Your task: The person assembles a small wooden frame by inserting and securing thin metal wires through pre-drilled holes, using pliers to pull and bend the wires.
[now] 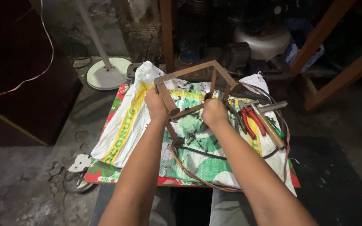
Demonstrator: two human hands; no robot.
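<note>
While gripped: hands [185,109], metal frame [193,79].

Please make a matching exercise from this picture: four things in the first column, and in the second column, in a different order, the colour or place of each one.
Things:
1. metal frame
2. pliers
3. round fan base
4. hammer

Places or colours:
A. white, on the floor behind the table's far left corner
B. rusty brown, held up by the left hand and the right hand
C. wooden handle, lying on the sack at the far right
D. red handles, lying to the right of the right hand

Pairs: 1-B, 2-D, 3-A, 4-C
</note>
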